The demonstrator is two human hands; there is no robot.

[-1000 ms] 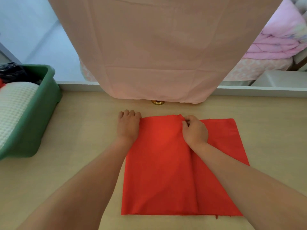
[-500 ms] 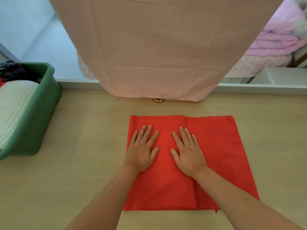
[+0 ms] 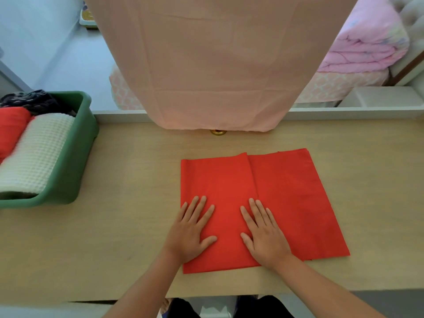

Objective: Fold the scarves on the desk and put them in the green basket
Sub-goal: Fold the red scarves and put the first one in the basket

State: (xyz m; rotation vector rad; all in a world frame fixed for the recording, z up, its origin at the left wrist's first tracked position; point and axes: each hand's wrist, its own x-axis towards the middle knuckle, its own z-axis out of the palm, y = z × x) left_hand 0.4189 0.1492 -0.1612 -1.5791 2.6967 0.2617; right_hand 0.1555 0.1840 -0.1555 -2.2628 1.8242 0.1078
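A red scarf (image 3: 286, 198) lies flat on the wooden desk (image 3: 128, 221), its left part folded over onto the middle. My left hand (image 3: 191, 230) rests palm down on the near left part of the folded flap, fingers spread. My right hand (image 3: 263, 235) lies flat beside it, along the flap's edge. Neither hand grips the cloth. The green basket (image 3: 75, 157) stands at the desk's left edge, holding a rolled white waffle scarf (image 3: 36, 157), a red one (image 3: 11, 129) and a dark one (image 3: 34, 102).
A large pink cloth (image 3: 218, 65) hangs over the desk's far edge, with a small brass object (image 3: 218, 132) below its hem. Behind it is a bed with a pink quilt (image 3: 364, 47). The desk's near edge runs just under my forearms.
Both hands let go of the scarf's far edge, flattened out and slid toward me over the folded flap. The view has tilted, so more of the basket shows.
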